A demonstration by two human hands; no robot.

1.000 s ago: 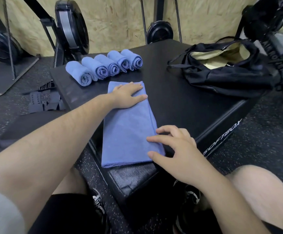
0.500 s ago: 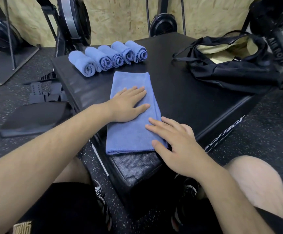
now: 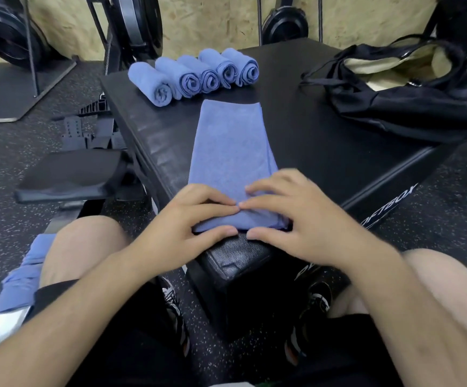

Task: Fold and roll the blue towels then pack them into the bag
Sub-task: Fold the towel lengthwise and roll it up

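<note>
At lower centre of the frame, the left hand (image 3: 190,230) and right hand (image 3: 296,219) each pinch the near edge of the folded blue towel (image 3: 232,152) lying on the desk (image 3: 324,152), fingers curled on top. Judged step: starting the roll. The next move calls for a tight, even first turn toward the rolled towels (image 3: 198,76) at upper centre. At upper right, the bag (image 3: 410,90) is cut off and its contents are unreadable.

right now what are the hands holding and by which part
Both the left hand and right hand pinch the flat folded blue cloth towel by its near short edge, fingers on top, thumbs in front.
</note>
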